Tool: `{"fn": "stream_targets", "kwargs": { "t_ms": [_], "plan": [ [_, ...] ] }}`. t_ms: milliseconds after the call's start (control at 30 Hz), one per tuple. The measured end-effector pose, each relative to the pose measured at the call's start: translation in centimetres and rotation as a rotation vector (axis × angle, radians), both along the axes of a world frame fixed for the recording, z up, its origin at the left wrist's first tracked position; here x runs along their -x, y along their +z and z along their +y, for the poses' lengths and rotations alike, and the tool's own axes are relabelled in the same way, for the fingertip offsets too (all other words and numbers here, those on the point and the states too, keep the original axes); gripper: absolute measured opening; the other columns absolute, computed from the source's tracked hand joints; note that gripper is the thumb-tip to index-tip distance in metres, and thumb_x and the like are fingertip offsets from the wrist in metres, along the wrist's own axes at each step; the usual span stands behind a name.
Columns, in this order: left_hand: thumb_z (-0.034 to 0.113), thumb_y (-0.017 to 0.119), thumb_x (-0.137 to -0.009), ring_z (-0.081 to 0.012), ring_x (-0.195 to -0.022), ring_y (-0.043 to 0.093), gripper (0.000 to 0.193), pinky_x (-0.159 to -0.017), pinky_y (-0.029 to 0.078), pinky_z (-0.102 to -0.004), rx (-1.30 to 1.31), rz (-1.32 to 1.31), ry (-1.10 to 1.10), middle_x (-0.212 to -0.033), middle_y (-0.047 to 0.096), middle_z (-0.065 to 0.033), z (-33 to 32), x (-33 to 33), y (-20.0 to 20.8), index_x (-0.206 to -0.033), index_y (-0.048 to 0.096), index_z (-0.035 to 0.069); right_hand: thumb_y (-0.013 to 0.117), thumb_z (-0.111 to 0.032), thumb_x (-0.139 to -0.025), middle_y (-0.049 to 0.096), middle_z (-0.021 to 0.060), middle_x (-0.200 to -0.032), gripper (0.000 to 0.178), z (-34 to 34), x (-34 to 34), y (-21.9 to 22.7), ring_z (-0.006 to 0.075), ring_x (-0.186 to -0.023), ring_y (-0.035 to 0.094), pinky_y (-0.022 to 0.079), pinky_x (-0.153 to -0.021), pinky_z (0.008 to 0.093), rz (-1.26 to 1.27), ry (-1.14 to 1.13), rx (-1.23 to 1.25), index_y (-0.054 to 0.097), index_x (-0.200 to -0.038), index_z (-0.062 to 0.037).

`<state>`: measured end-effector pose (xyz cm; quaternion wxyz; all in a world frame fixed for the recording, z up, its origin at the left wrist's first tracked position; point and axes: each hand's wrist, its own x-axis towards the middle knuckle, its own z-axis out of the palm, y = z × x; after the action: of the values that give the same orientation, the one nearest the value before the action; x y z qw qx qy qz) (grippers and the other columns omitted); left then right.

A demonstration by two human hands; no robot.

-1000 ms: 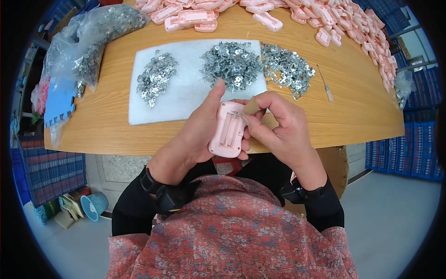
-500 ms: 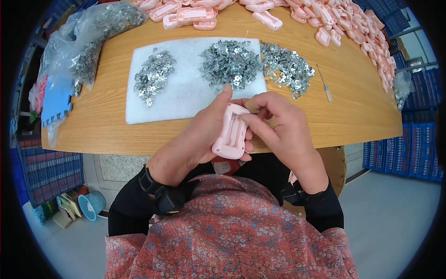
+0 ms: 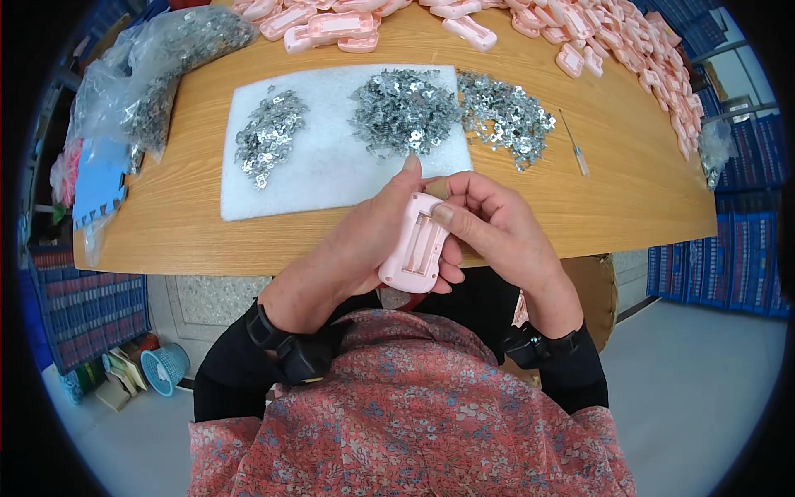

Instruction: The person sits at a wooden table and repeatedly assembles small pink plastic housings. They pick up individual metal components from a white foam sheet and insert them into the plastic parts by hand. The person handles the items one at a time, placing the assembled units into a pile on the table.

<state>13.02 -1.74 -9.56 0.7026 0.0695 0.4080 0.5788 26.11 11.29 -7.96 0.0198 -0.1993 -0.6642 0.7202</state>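
Observation:
A pink plastic housing (image 3: 411, 267) with an oblong battery slot lies across my left hand (image 3: 377, 224), tilted, its slot side up. My left fingers wrap under it and their tips show past its right edge. My right hand (image 3: 494, 219) is closed at the housing's upper right corner, the thumb on the upper end of the slot and a tan-covered fingertip just behind. Small metal pieces show in the slot's upper end. Whether the right fingers pinch a loose piece cannot be made out. Beyond my hands, a white foam sheet (image 3: 331, 178) carries heaps of small metal contacts (image 3: 406, 112).
More metal contacts (image 3: 507, 120) lie right of the foam, beside a thin screwdriver (image 3: 574, 142). Pink housings (image 3: 596, 37) are piled along the far and right edges. Plastic bags of metal parts (image 3: 149, 91) and a blue foam mat (image 3: 101, 186) sit at the left. A blue basket (image 3: 164, 369) stands below left.
My right thumb has shifted from inside the slot's upper end to press flatter over the housing's upper corner. The tan-covered fingertip now shows. The housing remains in my left hand.

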Motion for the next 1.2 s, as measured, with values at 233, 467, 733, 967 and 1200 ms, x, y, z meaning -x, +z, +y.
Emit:
{"fn": "stream_targets", "kwargs": {
  "t_ms": [233,467,733,967,1200],
  "plan": [
    [0.031,0.038,-0.106,-0.0161,-0.088,0.068,0.043,-0.08,0.055,-0.0279,-0.058,0.595,-0.033,-0.102,0.067,-0.0091,-1.5,0.7,-0.6,-0.132,0.053,0.001,0.065,-0.018,-0.097,0.065,-0.0007,-0.085,0.021,0.9,-0.3,-1.3,0.0024,-0.074,0.057,0.047,-0.066,0.0193,-0.021,-0.027,-0.007,0.061,-0.104,0.0015],
    [0.012,0.046,-0.1,-0.0135,-0.09,0.064,0.039,-0.082,0.051,-0.0275,-0.182,1.232,-0.271,-0.11,0.067,-0.0032,-2.0,1.3,1.8,-0.138,0.051,0.002,0.063,-0.017,-0.099,0.064,-0.0015,-0.089,0.022,0.3,-0.4,-0.5,0.0024,-0.079,0.056,0.047,-0.071,0.0195,-0.02,-0.035,-0.066,0.061,-0.11,0.0018],
    [0.015,0.039,-0.101,-0.013,-0.073,0.056,0.039,-0.069,0.046,-0.0257,-0.167,0.705,0.038,-0.088,0.059,-0.0037,-2.1,1.0,-0.9,-0.136,0.051,0.003,0.055,-0.014,-0.102,0.064,0.0019,-0.093,0.024,-0.3,-0.8,-0.1,0.0059,-0.09,0.06,0.051,-0.079,0.0236,0.15,-0.204,-0.101,0.053,-0.119,0.0024],
    [0.035,0.045,-0.104,-0.0111,-0.062,0.045,0.04,-0.058,0.044,-0.0294,-0.192,0.123,0.161,-0.08,0.046,-0.0012,-2.5,1.4,-1.5,-0.13,0.047,0.004,0.053,-0.01,-0.102,0.067,0.0047,-0.096,0.015,-2.0,-0.5,-1.6,0.0086,-0.088,0.062,0.049,-0.079,0.0243,0.284,-0.233,-0.167,0.056,-0.113,-0.0004],
    [0.031,0.048,-0.103,-0.0117,-0.063,0.046,0.038,-0.057,0.041,-0.0281,-0.225,0.043,0.179,-0.08,0.048,-0.0014,-2.4,1.4,-1.2,-0.13,0.048,0.004,0.057,-0.004,-0.094,0.069,0.0099,-0.094,0.014,-4.0,0.0,-1.0,0.0191,-0.091,0.067,0.05,-0.082,0.0328,0.286,-0.211,-0.287,0.059,-0.108,-0.002]
  ]
}}
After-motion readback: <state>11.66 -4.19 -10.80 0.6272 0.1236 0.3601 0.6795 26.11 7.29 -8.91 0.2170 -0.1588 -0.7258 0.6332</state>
